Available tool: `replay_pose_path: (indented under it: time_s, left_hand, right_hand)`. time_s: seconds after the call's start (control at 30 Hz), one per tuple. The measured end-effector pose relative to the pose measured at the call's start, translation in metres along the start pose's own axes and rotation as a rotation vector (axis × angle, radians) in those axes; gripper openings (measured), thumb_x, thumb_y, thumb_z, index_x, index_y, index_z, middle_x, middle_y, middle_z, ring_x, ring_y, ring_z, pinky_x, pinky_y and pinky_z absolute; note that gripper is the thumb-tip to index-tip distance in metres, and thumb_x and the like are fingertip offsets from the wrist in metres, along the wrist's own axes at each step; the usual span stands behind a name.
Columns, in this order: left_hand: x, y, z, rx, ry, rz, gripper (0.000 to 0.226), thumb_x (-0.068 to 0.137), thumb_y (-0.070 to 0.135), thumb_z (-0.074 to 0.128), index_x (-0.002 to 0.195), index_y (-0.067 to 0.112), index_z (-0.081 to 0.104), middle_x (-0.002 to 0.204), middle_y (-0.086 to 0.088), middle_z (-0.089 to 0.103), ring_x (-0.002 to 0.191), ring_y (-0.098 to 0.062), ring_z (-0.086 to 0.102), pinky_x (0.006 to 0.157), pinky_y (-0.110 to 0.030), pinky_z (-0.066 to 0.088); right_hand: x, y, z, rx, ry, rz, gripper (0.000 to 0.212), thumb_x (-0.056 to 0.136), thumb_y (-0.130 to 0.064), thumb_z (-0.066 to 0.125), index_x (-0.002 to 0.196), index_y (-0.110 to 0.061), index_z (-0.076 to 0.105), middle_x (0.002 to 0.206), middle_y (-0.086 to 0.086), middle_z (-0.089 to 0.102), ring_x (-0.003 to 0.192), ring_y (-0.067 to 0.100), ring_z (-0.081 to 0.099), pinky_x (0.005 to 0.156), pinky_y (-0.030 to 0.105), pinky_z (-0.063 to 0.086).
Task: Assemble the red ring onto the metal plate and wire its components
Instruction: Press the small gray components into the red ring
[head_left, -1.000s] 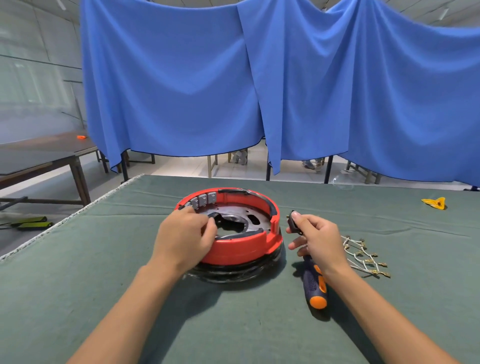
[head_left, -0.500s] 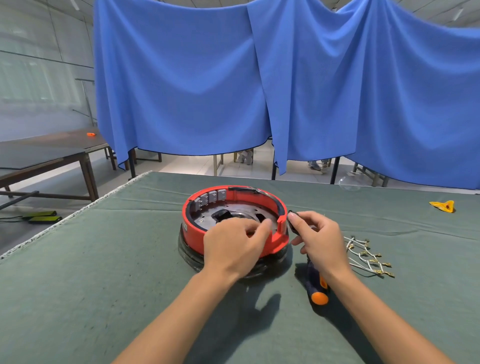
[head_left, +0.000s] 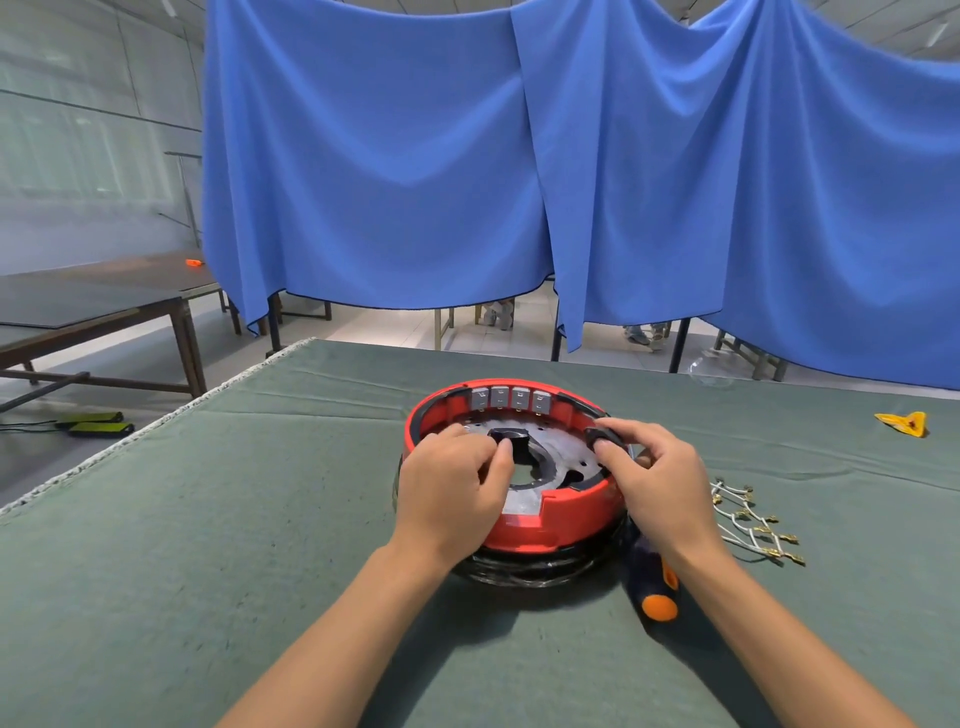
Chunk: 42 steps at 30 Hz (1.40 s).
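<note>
Ring: red ring (head_left: 550, 519) sits on the metal plate (head_left: 558, 454), both atop a black round base (head_left: 524, 571) mid-tabletop, just ahead of the person.
Handling, judged: ring looks like stiff moulded plastic, light, thin-walled; best gripped across the outer wall, clear of the notch at its near edge. Plate probably heavy and rigid, edges may be sharp.
Fittings: four grey blocks (head_left: 509, 400) line the ring's far inner wall.
Left hand (head_left: 457, 488): fingers curled over the ring's near-left side; fingertips pinch a small black part (head_left: 506, 436) at the plate's centre opening.
Right hand (head_left: 654, 483): thumb and forefinger clamp a small black piece (head_left: 602, 439) at the ring's right rim; whether it is seated there I cannot tell.
Wires: bundle of white wires (head_left: 748, 525) with brass ends lies right of the ring, untouched. Thin, floppy; take them by the metal ends.
Tool: screwdriver (head_left: 652, 587), dark handle with orange cap, lies at the ring's near right, partly under the right wrist.
Other: yellow scrap (head_left: 904, 423) far right on the green tabletop (head_left: 208, 545); blue curtain (head_left: 519, 156) behind.
Stage, judged: ring placed, small parts going in, wiring not started.
</note>
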<state>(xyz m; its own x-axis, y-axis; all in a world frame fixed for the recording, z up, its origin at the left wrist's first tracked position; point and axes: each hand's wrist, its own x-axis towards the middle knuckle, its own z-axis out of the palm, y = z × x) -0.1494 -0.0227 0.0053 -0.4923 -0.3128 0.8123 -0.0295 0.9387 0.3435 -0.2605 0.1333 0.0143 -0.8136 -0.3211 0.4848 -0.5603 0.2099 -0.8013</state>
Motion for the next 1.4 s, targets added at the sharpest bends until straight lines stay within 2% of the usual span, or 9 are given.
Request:
replay_pose_path:
  time_s: [0.17, 0.3, 0.43, 0.63, 0.9, 1.03, 1.13, 1.3, 1.4]
  left_hand:
    - [-0.001, 0.000, 0.002, 0.065, 0.043, 0.009, 0.047, 0.088, 0.027, 0.039, 0.044, 0.011, 0.041, 0.042, 0.001, 0.037, 0.043, -0.019, 0.039, 0.046, -0.025, 0.022]
    - [-0.002, 0.004, 0.004, 0.066, 0.072, 0.003, 0.046, 0.089, 0.024, 0.039, 0.044, 0.013, 0.037, 0.040, -0.001, 0.036, 0.044, -0.017, 0.033, 0.050, -0.025, 0.021]
    - [-0.002, 0.004, 0.002, 0.058, 0.047, 0.000, 0.043, 0.090, 0.026, 0.036, 0.047, 0.019, 0.032, 0.041, 0.000, 0.038, 0.045, -0.015, 0.030, 0.047, -0.020, 0.015]
    - [-0.003, 0.003, 0.003, 0.086, -0.002, -0.017, 0.044, 0.090, 0.029, 0.035, 0.047, 0.020, 0.037, 0.042, -0.002, 0.044, 0.045, -0.017, 0.033, 0.055, -0.027, 0.025]
    - [-0.003, 0.005, 0.001, 0.011, -0.008, -0.062, 0.046, 0.091, 0.028, 0.038, 0.048, 0.013, 0.043, 0.046, 0.000, 0.047, 0.048, -0.015, 0.036, 0.057, -0.029, 0.028]
    - [0.006, 0.011, -0.001, -0.197, -0.051, -0.291, 0.022, 0.090, 0.023, 0.049, 0.075, 0.015, 0.062, 0.066, 0.008, 0.060, 0.065, -0.009, 0.054, 0.062, -0.027, 0.039]
    - [0.015, 0.021, -0.009, -0.283, -0.144, -0.293, 0.013, 0.082, 0.014, 0.055, 0.087, 0.021, 0.065, 0.073, 0.014, 0.063, 0.073, -0.004, 0.059, 0.066, -0.024, 0.046]
    - [0.030, 0.037, -0.024, -0.496, -0.357, -0.339, 0.019, 0.077, 0.018, 0.051, 0.070, 0.026, 0.068, 0.062, 0.011, 0.068, 0.065, 0.000, 0.062, 0.064, -0.019, 0.047]
    - [0.037, 0.039, -0.030, -0.609, -0.405, -0.441, 0.021, 0.089, 0.012, 0.055, 0.076, 0.021, 0.067, 0.064, 0.003, 0.071, 0.072, -0.009, 0.068, 0.076, -0.027, 0.052]
  right_hand:
    - [0.009, -0.013, -0.006, 0.025, -0.007, 0.013, 0.023, 0.081, -0.007, 0.067, 0.098, -0.021, 0.073, 0.088, -0.005, 0.070, 0.074, 0.015, 0.061, 0.068, 0.024, 0.045]
    - [0.012, -0.027, -0.013, 0.291, -0.119, 0.137, 0.020, 0.081, 0.002, 0.070, 0.093, -0.013, 0.071, 0.087, 0.005, 0.071, 0.068, 0.017, 0.067, 0.061, 0.030, 0.056]
    - [0.011, -0.038, -0.015, 0.621, -0.299, 0.371, 0.026, 0.075, 0.013, 0.068, 0.097, -0.002, 0.069, 0.088, 0.012, 0.072, 0.069, 0.019, 0.071, 0.054, 0.022, 0.056]
    - [0.008, -0.045, -0.015, 0.723, -0.462, 0.456, 0.030, 0.070, 0.016, 0.067, 0.096, 0.003, 0.069, 0.082, 0.011, 0.074, 0.074, 0.024, 0.073, 0.056, 0.022, 0.056]
    - [0.004, -0.048, -0.013, 0.701, -0.373, 0.482, 0.027, 0.075, 0.009, 0.069, 0.100, 0.003, 0.063, 0.078, 0.013, 0.073, 0.071, 0.025, 0.073, 0.051, 0.023, 0.056]
    - [0.003, -0.052, -0.010, 0.657, -0.293, 0.459, 0.028, 0.077, 0.010, 0.068, 0.102, 0.003, 0.058, 0.094, 0.024, 0.068, 0.075, 0.031, 0.073, 0.052, 0.025, 0.057]
    - [0.000, -0.054, -0.005, 0.565, -0.278, 0.365, 0.017, 0.077, 0.007, 0.070, 0.089, -0.003, 0.062, 0.090, 0.020, 0.068, 0.083, 0.032, 0.071, 0.054, 0.026, 0.057]
    - [-0.004, -0.058, -0.001, 0.391, -0.216, 0.213, 0.013, 0.075, -0.009, 0.078, 0.079, -0.016, 0.069, 0.060, -0.011, 0.066, 0.058, 0.000, 0.060, 0.052, 0.019, 0.052]
    - [-0.004, -0.058, -0.002, 0.472, -0.187, 0.221, 0.009, 0.079, -0.010, 0.075, 0.084, -0.014, 0.069, 0.061, -0.010, 0.066, 0.053, -0.002, 0.058, 0.047, 0.017, 0.048]
